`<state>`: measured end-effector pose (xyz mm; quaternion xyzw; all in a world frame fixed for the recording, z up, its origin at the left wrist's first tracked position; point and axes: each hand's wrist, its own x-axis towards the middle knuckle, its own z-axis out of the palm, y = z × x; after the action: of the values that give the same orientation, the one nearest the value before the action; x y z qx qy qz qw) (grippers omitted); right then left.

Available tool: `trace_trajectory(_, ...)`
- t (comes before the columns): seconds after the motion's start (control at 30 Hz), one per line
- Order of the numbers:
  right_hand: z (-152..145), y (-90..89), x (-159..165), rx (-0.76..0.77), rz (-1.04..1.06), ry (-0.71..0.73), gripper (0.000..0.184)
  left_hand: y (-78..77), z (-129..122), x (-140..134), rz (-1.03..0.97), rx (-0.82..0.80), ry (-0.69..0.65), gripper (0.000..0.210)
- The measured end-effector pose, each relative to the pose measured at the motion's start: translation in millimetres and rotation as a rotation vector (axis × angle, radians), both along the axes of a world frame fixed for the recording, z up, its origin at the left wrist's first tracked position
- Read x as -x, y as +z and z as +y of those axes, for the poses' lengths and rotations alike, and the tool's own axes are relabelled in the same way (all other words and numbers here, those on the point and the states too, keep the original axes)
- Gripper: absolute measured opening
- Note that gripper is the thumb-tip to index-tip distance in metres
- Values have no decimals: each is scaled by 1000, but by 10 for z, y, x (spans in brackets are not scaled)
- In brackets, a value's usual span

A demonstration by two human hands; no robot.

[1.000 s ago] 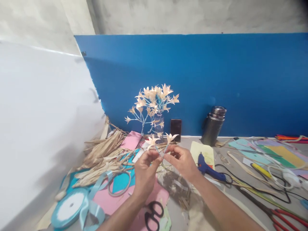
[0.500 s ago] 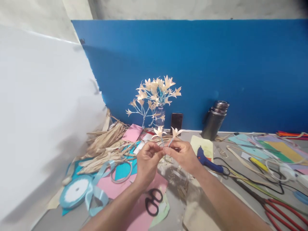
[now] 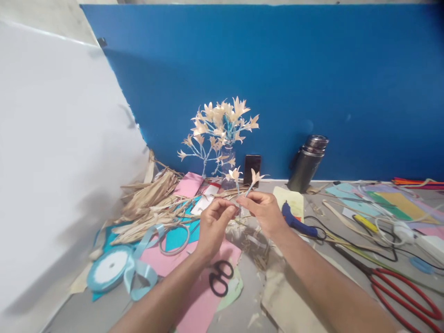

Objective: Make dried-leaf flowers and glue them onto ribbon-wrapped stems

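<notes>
My right hand (image 3: 266, 213) pinches the pale blue stems of two cream artificial flowers. One flower (image 3: 256, 178) leans right, and the other flower (image 3: 235, 175) stands more upright to its left. Close beside the stems, my left hand (image 3: 215, 226) has its thumb and forefinger pressed together; what is between them is too small to make out. Behind the hands, a bunch of similar flowers (image 3: 224, 118) with blue stems stands in a clear bottle (image 3: 228, 162). A smaller flowering branch (image 3: 204, 157) is left of it.
Dried husks (image 3: 152, 199) and a blue ribbon roll (image 3: 110, 268) lie left. Black-handled scissors (image 3: 221, 278) rest on pink paper (image 3: 201, 305). On the right are a glue gun (image 3: 296, 222), a thermos (image 3: 308, 164) and red-handled shears (image 3: 404, 291). A phone (image 3: 252, 169) leans against the blue board (image 3: 277, 83).
The view has tipped downward a little. My left fingers have come slightly away from the right ones, while the right hand keeps the two stems.
</notes>
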<state>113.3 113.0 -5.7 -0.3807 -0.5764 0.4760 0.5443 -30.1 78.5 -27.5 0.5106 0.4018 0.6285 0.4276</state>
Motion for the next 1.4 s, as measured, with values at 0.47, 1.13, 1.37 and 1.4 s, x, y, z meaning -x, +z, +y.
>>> trace_trajectory(0.47,50,-57,-38,-86,-109,-13,30,-62,13,-18,132,24,-10,10)
trace_trajectory(1.13,0,-49,-37,-15,58,75,35,14,-24,-44,-67,85,16,24)
trace_trajectory(1.37,-6,-110,-5,-88,-80,-50,35,-18,-109,-101,324,-22,153,7)
trace_trajectory(1.4,-6,-106,-9,-88,-79,-39,35,-18,-110,-105,297,6,139,7)
